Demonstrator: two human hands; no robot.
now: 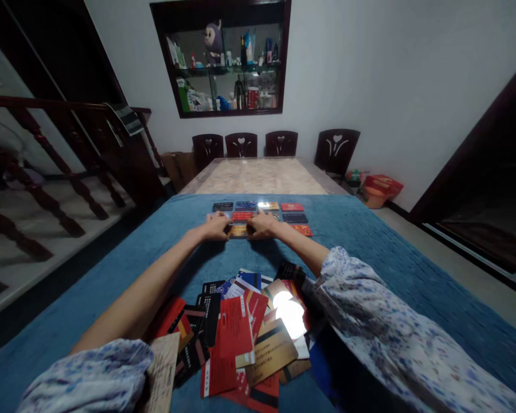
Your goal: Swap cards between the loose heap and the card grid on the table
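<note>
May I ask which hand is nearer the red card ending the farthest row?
Right: the right hand is left of the red card; the left hand is farther left.

The left hand point(217, 225) and right hand point(261, 225) cover parts of the gold card point(238, 230) between them, the right also hiding some of the neighbouring cards, and whether the fingers pinch or only touch it is too small to tell. In the nearer pile point(229, 344), cards overlap and mask one another, white glare washes out some faces, and most of the fine print is illegible. The left sleeve point(90, 378) partly covers a beige card point(163, 367) that the lower edge crops, while both sleeves, the right sleeve point(378, 321) included, run out of view.
</note>
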